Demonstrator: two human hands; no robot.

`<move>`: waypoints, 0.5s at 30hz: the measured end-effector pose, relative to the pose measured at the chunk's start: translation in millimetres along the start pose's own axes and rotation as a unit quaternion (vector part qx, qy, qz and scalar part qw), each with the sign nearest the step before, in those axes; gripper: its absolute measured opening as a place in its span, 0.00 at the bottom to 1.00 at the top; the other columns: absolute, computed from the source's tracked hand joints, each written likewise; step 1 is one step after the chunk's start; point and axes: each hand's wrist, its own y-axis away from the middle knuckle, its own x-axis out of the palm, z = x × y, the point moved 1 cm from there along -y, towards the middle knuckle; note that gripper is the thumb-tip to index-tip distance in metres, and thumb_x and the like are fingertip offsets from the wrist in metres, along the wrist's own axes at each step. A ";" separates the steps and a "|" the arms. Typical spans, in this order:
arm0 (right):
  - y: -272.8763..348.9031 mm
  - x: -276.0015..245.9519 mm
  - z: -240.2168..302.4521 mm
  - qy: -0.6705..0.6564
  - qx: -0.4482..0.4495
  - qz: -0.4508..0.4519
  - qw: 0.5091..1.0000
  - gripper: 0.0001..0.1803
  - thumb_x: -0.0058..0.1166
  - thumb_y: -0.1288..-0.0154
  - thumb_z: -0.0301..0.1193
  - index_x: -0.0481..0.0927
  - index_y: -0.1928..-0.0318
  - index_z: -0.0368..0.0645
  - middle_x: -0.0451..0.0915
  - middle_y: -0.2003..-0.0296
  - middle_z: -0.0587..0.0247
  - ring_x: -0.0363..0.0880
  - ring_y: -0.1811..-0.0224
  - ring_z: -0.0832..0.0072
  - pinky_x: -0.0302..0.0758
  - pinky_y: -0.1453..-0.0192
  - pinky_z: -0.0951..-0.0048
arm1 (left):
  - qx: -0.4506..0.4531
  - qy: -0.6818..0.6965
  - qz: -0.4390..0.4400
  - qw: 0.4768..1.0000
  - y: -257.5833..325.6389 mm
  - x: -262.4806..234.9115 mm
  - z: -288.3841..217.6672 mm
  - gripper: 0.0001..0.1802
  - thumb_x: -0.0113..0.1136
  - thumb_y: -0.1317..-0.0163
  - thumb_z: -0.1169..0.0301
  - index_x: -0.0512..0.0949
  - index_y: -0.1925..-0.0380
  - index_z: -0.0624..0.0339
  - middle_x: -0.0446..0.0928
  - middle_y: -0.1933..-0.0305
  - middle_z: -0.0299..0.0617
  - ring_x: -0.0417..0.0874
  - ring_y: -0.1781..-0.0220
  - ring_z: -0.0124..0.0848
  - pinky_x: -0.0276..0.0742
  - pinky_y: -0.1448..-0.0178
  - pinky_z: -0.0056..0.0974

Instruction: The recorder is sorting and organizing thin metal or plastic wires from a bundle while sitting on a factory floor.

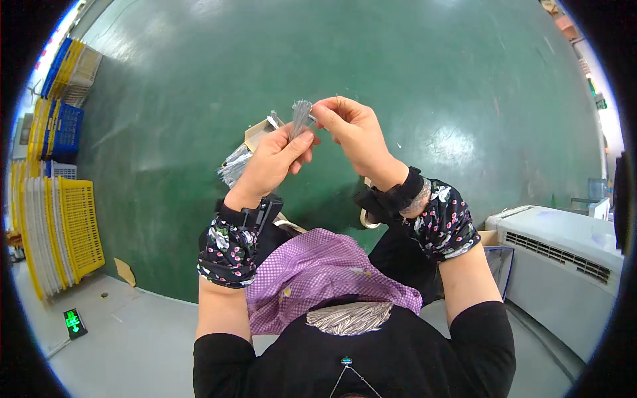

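My left hand is closed around a bundle of thin grey wire-like strips, whose splayed ends stick up past the fingers. Close by on the right, my right hand has thumb and forefinger pinched together at the bundle's upper side. What sits between those fingertips is too small to make out. Partly hidden behind the left hand, an open cardboard box and a heap of similar grey strips lie below. A larger pile of pale grey strips rests at my lap, beside a purple checked apron.
Stacked yellow, white and blue plastic baskets line the left side. A white appliance with a vent stands at the right, with a box beside it. A lit green sign lies at lower left, on grey floor bordering the green floor.
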 end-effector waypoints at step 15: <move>-20.2 -28.6 9.0 -0.098 -0.014 -0.151 0.984 0.10 0.54 0.40 0.34 0.76 0.64 0.40 0.71 0.75 0.73 0.57 0.83 0.90 0.53 0.81 0.85 | -0.013 0.003 -0.031 0.999 4.1 -9.1 8.9 0.16 0.44 0.33 0.60 0.73 0.68 0.62 0.59 0.84 0.25 0.57 0.83 0.13 0.51 0.82 0.21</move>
